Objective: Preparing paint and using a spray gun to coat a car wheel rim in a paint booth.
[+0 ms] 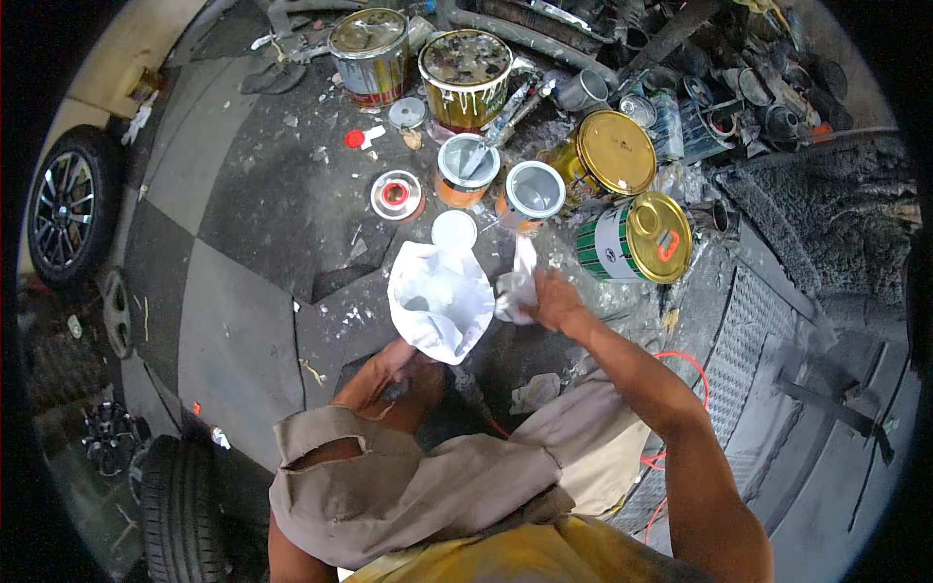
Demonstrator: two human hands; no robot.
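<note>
My left hand grips something dark below a white paper cone funnel, which has pale grey paint inside; what the hand grips is mostly hidden by the cone and my knee. My right hand holds a crumpled white rag just right of the cone. Two small open cans with orange sides stand just beyond, each holding pale paint. A round white lid lies between them and the cone.
Larger paint cans and gold-lidded tins crowd the far side of the stained checkered floor. A red-centred lid lies left. Tyres and wheels sit left. A red cable runs right.
</note>
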